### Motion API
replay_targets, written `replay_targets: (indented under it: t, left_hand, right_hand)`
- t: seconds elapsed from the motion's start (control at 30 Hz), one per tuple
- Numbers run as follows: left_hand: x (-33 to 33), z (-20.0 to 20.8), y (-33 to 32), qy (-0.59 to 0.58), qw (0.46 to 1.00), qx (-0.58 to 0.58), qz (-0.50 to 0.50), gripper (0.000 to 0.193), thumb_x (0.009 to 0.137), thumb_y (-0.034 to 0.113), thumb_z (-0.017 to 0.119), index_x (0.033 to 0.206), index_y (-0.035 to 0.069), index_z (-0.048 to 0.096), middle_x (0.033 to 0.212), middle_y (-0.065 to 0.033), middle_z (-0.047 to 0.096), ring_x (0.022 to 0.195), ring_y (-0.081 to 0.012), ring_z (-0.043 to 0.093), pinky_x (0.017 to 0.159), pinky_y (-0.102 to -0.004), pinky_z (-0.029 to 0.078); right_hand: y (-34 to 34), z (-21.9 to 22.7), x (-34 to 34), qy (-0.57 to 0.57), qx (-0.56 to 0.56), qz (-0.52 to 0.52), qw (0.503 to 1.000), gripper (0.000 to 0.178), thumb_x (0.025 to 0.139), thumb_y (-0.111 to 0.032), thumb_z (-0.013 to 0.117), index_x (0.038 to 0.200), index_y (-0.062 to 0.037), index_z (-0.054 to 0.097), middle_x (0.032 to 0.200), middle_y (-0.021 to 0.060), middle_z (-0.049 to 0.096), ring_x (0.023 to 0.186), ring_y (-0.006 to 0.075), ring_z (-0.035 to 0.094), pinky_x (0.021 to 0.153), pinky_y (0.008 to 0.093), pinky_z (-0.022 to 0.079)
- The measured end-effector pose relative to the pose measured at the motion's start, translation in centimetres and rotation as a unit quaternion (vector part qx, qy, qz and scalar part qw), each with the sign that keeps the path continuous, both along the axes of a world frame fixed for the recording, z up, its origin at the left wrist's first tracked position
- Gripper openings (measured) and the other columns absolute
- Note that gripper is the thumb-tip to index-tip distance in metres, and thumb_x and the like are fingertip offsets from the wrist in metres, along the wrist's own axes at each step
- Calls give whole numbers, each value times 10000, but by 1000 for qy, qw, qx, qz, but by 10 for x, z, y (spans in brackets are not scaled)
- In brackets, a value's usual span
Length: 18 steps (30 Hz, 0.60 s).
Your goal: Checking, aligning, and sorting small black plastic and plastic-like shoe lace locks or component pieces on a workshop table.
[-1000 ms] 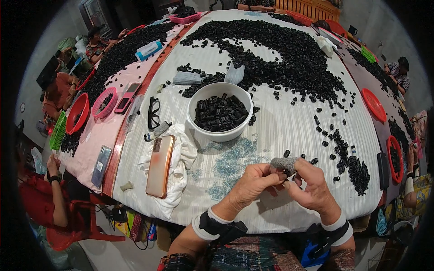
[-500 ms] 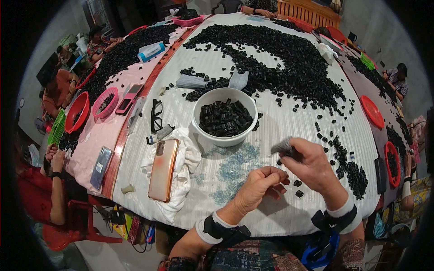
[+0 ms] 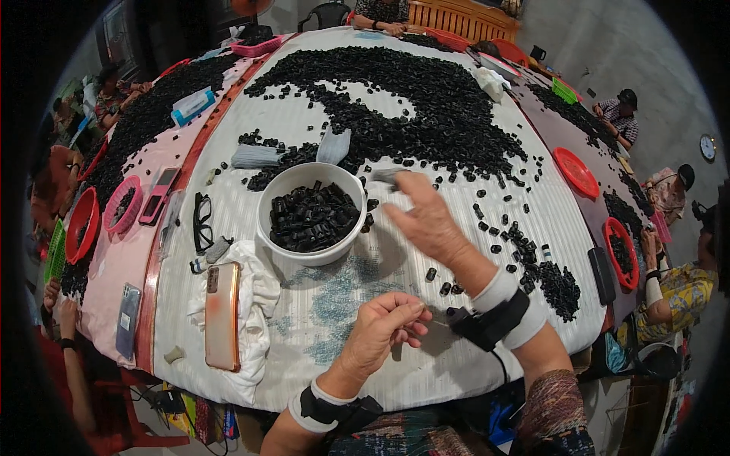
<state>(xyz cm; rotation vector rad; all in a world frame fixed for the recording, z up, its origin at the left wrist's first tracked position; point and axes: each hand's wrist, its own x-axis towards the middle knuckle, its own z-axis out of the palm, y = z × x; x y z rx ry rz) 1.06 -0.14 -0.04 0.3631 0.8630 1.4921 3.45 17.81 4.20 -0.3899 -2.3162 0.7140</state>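
Your right hand [image 3: 430,220] pinches a small grey part [image 3: 389,176] just beyond the white bowl [image 3: 268,199], ready to drop, while your left hand [image 3: 382,328] curls closed around a thin pin.

The table [image 3: 532,228] is covered in a white cloth with fine ribbed stripes, marked by a faded blue-green stain near its front edge. Black small parts [image 3: 426,99] are heaped across it, and more black ones are seen in the white bowl [image 3: 266,205]. A grey piece [image 3: 389,176] is pinched in the right hand [image 3: 430,220]. Black straps with white bands are worn on both wrists. An orange phone [image 3: 222,315] is laid on a white towel [image 3: 258,292]. Black-framed glasses [image 3: 201,220] lie beside it. Red baskets [image 3: 576,171] and a pink basket [image 3: 122,204] are seen on the neighbouring pink-clothed tables.
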Motion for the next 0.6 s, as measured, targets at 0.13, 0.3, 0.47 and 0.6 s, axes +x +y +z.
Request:
replay_targets:
  t: [0.13, 0.3, 0.47, 0.6]
  left_hand:
    - [4, 7, 3, 16, 1000, 12, -19, 161, 880, 144, 594, 922, -11, 605, 858, -126, 647, 704, -147, 631, 568, -259, 541]
    - [1, 6, -1, 9, 1000, 3, -7, 150, 883, 122, 582, 922, -21, 601, 859, -134, 641, 704, -151, 625, 572, -264, 542]
    - [-2, 6, -1, -3, 1000, -24, 4, 141, 884, 102, 572, 926, -30, 595, 862, -148, 638, 702, -164, 628, 573, -271, 545]
    - [-6, 7, -3, -17, 999, -35, 13, 140, 883, 85, 564, 915, -47, 596, 866, -163, 638, 710, -175, 634, 574, -272, 547]
  right_hand:
    - [85, -19, 63, -83, 52, -184, 978, 297, 799, -137, 602, 1085, -60, 584, 1024, 136, 584, 979, 285, 543, 905, 376, 431]
    - [140, -19, 92, -232, 29, -292, 927, 382, 804, -254, 579, 1113, -33, 545, 1058, 247, 558, 1006, 413, 533, 896, 471, 425]
    - [168, -25, 85, -246, 31, -311, 918, 434, 809, -310, 575, 1145, -41, 520, 1090, 282, 530, 1025, 456, 505, 907, 489, 414]
    - [175, -28, 70, -285, 1, -352, 891, 554, 805, -411, 584, 1277, -148, 464, 1272, 267, 438, 1152, 473, 428, 946, 537, 371]
